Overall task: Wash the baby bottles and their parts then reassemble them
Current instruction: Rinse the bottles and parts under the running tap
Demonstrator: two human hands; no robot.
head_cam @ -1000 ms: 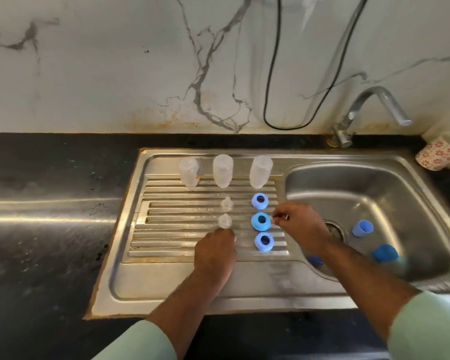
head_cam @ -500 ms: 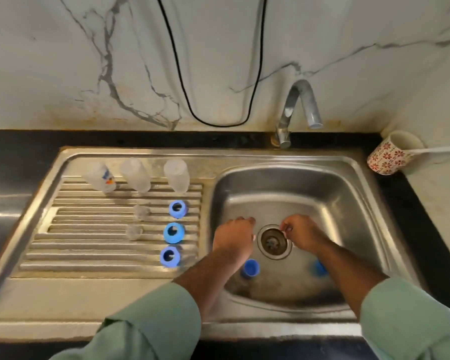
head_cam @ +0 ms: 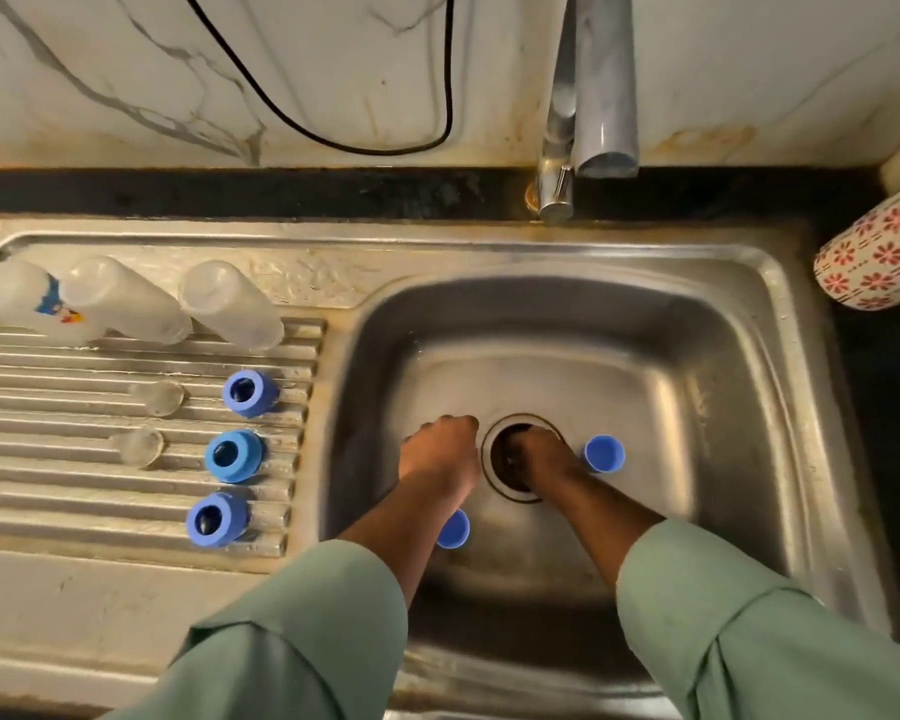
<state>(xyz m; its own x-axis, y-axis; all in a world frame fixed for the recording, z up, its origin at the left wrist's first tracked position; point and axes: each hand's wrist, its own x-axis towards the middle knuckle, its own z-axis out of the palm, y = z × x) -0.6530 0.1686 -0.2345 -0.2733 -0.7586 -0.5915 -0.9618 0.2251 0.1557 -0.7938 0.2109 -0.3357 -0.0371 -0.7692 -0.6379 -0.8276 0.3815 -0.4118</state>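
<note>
Looking steeply down from head height, leaning in close over the stainless steel sink basin (head_cam: 723,387) and facing the white marble-veined wall (head_cam: 230,70) behind it. Taking in the ribbed steel draining board (head_cam: 74,511) along the left edge, the chrome tap (head_cam: 583,96) cropped at the top, and a red-flowered white cup (head_cam: 879,257) cut off at the right. Catching two green-sleeved forearms entering from the bottom edge toward the round drain opening (head_cam: 500,470). Wide-angle bending showing at the borders. Only one view, nothing shared.

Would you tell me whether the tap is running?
Off: no stream falls from the tap spout into the sink.
</note>
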